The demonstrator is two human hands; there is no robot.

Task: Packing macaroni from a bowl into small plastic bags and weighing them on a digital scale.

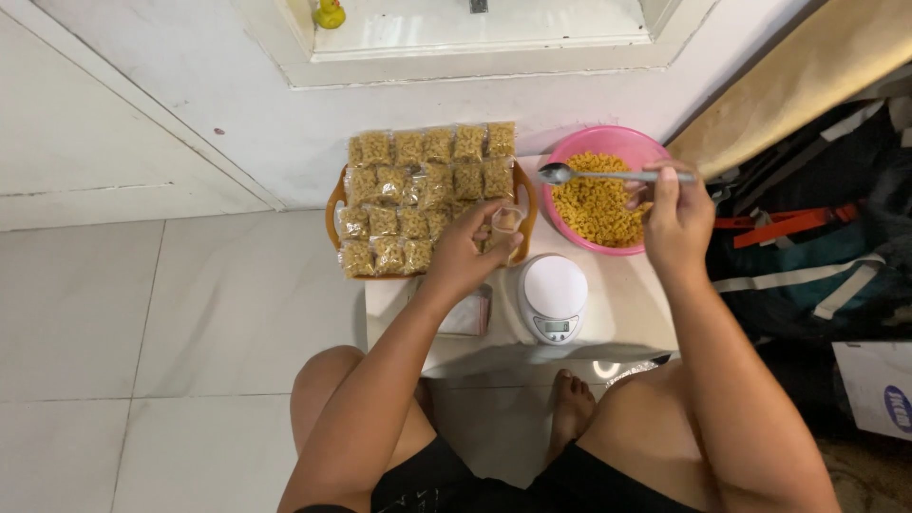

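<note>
Metal spoon [608, 175] pinched in right hand [676, 220], bowl end over pink bowl [570, 155] of yellow snacks; left hand [465, 255] grips small clear bag [506, 221] above white scale [553, 296], beside orange tray [332, 217] of filled packets [418, 180]

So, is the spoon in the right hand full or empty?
Empty: the spoon, held by the right hand over the pink bowl, shows a bare shiny scoop, no pasta.

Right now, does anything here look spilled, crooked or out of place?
Nothing stands out. The packets lie in rows on the orange tray, the pasta stays inside the pink bowl, and the scale sits flat.
</note>
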